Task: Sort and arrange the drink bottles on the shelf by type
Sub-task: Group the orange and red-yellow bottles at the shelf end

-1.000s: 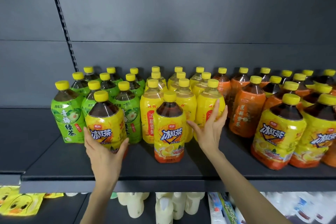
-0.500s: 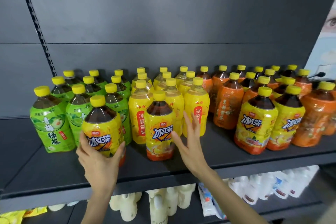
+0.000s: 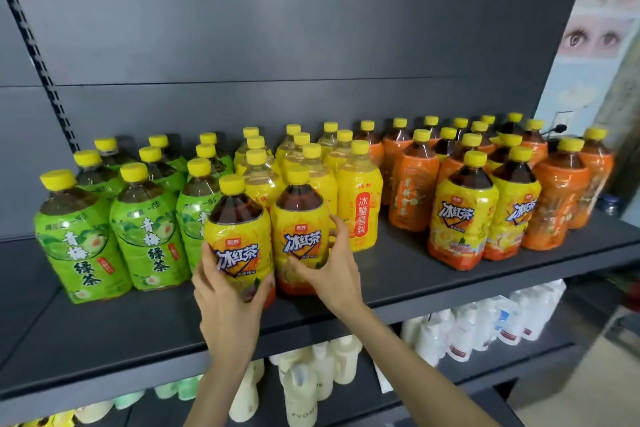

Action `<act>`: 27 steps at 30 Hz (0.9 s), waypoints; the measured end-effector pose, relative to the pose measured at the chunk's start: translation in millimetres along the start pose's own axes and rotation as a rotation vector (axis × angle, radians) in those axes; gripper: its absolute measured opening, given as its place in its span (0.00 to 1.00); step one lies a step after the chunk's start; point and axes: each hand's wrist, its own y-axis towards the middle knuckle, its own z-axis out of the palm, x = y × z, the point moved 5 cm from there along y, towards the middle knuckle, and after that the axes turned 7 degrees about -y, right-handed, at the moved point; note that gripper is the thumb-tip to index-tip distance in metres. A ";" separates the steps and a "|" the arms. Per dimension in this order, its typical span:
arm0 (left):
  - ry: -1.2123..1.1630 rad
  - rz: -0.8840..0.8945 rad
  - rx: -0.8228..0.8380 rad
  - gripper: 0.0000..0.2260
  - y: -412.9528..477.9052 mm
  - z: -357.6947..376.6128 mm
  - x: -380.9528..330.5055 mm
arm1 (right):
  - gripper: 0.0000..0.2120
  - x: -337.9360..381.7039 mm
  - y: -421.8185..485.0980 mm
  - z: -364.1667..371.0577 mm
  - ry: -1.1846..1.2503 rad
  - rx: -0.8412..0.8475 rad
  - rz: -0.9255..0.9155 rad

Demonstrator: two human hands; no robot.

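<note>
On the dark grey shelf [image 3: 398, 274], near its front edge and left of centre, two iced black tea bottles with yellow-and-orange labels and yellow caps stand upright, side by side and touching or nearly so. The left hand [image 3: 228, 295] is wrapped around the lower front of the left iced tea bottle [image 3: 237, 239], fingers on one side and thumb on the other, closed on its label. The right hand [image 3: 329, 270] is cupped around the right side of the right iced tea bottle [image 3: 299, 229], fingers curled round the label, thumb across the lower front. Whether either bottle is lifted clear of the shelf cannot be told; both bases sit level with the shelf surface. Directly behind and to the left stand the green tea bottles [image 3: 145, 232], green-labelled, in rows running back to the rear panel. Behind the two held bottles and just to their right stand the yellow pear drink bottles [image 3: 360, 208], also in rows. Farther right are the orange-labelled bottles [image 3: 412, 194], reaching to the shelf's right end. In front of that orange group, well apart from the hands, stand two more iced tea bottles [image 3: 462, 215], touching each other. On the lower shelf [image 3: 530, 354] stand white and pale bottles [image 3: 464, 333], their labels too blurred to read.
</note>
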 end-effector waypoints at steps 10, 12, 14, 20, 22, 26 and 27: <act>-0.002 -0.010 -0.002 0.46 -5.5 12.3 -10.1 | 0.46 -22.8 21.5 -10.8 0.199 0.228 0.025; -0.021 -0.023 -0.004 0.45 -5.9 14.2 -10.7 | 0.44 -26.9 26.5 -13.8 0.157 0.259 0.004; 0.033 0.012 -0.067 0.43 -8.8 15.6 -17.9 | 0.43 -32.9 30.8 -19.1 0.142 0.306 -0.023; 0.084 0.341 -0.067 0.40 -18.0 65.7 -85.2 | 0.46 -52.5 53.4 -58.6 0.093 0.547 -0.051; 0.026 0.287 0.013 0.42 -14.4 90.7 -97.8 | 0.45 -47.6 65.8 -86.3 -0.032 0.608 -0.138; 0.048 0.224 -0.026 0.41 -8.2 119.7 -111.5 | 0.30 -23.3 97.4 -153.5 -0.171 0.631 -0.265; 0.065 0.206 -0.051 0.41 -7.1 123.1 -113.6 | 0.28 -16.5 106.8 -168.6 -0.162 0.611 -0.286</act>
